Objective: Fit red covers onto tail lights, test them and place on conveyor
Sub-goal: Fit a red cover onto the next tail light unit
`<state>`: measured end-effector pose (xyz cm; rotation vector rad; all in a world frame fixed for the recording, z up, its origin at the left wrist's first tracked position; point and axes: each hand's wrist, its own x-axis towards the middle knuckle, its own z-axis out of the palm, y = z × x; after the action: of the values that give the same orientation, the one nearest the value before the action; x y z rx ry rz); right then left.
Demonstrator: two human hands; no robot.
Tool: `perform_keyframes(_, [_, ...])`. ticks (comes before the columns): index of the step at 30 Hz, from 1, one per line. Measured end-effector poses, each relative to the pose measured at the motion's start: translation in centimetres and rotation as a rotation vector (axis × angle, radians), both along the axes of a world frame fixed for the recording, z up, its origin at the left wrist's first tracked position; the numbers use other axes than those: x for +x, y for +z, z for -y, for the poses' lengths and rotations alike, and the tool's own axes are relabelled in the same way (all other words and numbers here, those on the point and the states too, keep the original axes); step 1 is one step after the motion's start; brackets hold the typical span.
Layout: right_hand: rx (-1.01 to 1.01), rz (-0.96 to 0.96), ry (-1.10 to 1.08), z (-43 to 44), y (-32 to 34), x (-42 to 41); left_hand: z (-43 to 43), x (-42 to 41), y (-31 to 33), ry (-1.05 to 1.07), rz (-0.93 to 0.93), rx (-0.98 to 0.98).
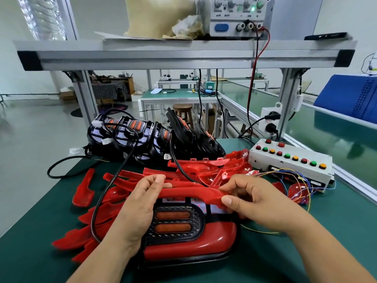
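A black tail light (179, 221) with two orange reflectors lies on the green mat in front of me, a red cover (189, 245) fitted along its near edge. Across its far edge lies a long red cover strip (189, 193). My left hand (140, 203) pinches the strip's left end and rests on the light's left side. My right hand (257, 199) grips the strip's right end between thumb and fingers. A black cable (98, 207) loops from the light's left side.
Loose red covers (83, 188) lie scattered left and behind the light. Several bare black tail lights (132, 135) are stacked at the back. A white test box (289, 160) with coloured buttons and thin wires sits right. The green conveyor (336, 135) runs along the right; a power supply (238, 15) stands on the shelf.
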<state>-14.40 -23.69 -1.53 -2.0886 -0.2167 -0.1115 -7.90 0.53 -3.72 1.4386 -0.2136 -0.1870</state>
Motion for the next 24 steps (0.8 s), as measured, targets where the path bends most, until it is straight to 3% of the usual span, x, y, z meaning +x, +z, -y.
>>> perform_keyframes(7, [-0.213,0.025,-0.036,0.5,-0.3,0.2,-0.2,0.1,-0.3,0.032,0.069,0.095])
perform_keyframes(14, [-0.255,-0.01,-0.065,0.2,-0.5,0.4,-0.4,-0.2,0.0,-0.002,0.051,0.083])
perform_keyframes(24, [-0.358,0.021,-0.129,-0.1,-0.9,0.5,-2.2,0.5,0.6,-0.049,0.378,0.52])
